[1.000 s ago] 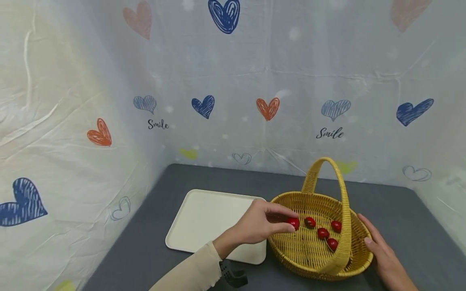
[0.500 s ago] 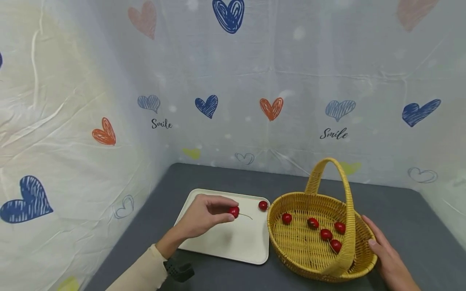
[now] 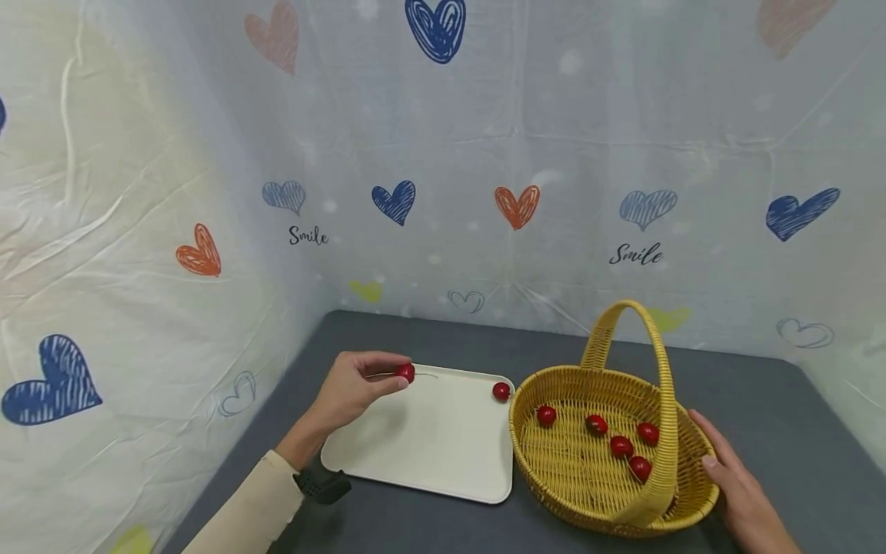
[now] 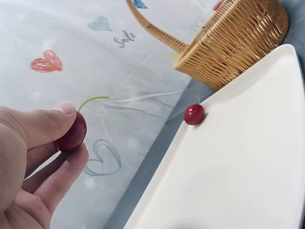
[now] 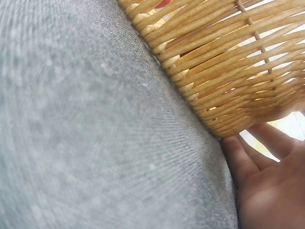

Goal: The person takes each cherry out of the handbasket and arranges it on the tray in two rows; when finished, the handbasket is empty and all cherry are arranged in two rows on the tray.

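My left hand pinches a red cherry between thumb and fingers, above the far left part of a cream tray. The held cherry has a thin green stem pointing away from the hand in the left wrist view. Another cherry lies at the tray's far right corner. To the tray's right stands a yellow wicker basket with several cherries on its bottom. My right hand holds the basket's right side, thumb at the rim, fingers against the outer wall.
The basket's tall arched handle rises over its right half. A dark grey table lies under everything. Behind and to the left hangs a pale curtain printed with hearts.
My left hand has moved from the basket leftward over the tray, carrying the cherry, and then farther to the tray's far left. My right hand has stayed at the basket.
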{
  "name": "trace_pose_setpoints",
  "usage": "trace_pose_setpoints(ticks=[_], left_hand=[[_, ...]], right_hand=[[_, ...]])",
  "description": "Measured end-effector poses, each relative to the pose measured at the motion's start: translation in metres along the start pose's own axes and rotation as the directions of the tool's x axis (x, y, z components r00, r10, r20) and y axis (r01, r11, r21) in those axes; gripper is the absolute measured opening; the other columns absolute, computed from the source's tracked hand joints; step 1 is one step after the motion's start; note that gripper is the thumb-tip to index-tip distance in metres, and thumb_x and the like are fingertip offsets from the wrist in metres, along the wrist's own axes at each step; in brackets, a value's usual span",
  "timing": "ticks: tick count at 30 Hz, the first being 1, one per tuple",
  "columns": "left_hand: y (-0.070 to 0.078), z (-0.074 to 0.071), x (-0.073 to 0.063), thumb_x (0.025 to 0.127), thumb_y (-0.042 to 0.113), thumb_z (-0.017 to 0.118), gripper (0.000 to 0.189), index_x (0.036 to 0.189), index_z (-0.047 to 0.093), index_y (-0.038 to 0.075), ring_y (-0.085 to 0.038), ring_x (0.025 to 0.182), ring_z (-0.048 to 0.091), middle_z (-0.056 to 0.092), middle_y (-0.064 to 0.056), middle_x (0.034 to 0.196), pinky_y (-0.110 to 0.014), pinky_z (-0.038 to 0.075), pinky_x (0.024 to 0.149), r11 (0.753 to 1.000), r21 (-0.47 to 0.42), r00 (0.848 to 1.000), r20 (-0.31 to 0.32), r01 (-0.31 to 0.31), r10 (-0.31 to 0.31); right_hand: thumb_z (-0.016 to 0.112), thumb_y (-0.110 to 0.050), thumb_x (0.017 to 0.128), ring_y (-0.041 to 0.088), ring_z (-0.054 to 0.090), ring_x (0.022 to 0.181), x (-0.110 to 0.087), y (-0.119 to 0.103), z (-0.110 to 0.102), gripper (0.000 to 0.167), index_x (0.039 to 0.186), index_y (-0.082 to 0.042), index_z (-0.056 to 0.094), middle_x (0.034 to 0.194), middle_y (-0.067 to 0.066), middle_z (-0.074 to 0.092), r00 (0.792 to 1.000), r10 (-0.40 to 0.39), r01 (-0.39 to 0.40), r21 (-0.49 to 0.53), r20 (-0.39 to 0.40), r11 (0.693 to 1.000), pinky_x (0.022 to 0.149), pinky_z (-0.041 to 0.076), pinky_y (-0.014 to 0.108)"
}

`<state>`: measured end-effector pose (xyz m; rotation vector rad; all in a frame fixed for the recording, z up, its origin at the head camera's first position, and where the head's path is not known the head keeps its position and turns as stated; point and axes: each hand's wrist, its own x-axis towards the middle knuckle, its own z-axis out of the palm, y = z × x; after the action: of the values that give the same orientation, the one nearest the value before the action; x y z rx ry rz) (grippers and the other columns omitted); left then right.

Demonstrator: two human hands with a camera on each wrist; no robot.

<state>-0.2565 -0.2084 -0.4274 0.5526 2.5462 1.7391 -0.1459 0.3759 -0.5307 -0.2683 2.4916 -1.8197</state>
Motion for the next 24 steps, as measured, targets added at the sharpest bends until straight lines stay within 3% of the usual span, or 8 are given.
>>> trace_pose_setpoints(ticks=[16,24], left_hand=[[-0.024,0.059,0.054,0.091,0.018,0.092,0.036,0.124,0.084,0.007,-0.019,0.104,0.081,0.083,-0.006,0.116,-0.032,0.067,0.087,0.992,0.127,0.999,0.049,0.006,-0.013],[-0.045,0.081,0.071,0.09,0.02,0.093,0.026,0.115,0.087,0.014,-0.011,0.094,0.08,0.085,0.001,0.104,-0.035,0.066,0.086,0.98,0.195,0.998,0.024,0.048,-0.054]], right_hand=[[0.025,-0.021,0.122,-0.029,0.04,0.127,-0.001,0.0,-0.001,0.061,0.179,-0.027,0.001,0.162,-0.027,0.021,1.0,-0.003,0.003,0.014,-0.004,1.0,0.092,0.05,0.008],[0.025,-0.02,0.122,-0.028,0.041,0.129,-0.001,0.002,-0.001,0.061,0.179,-0.027,0.002,0.16,-0.029,0.023,1.0,-0.008,0.008,0.017,0.003,1.0,0.092,0.05,0.008]])
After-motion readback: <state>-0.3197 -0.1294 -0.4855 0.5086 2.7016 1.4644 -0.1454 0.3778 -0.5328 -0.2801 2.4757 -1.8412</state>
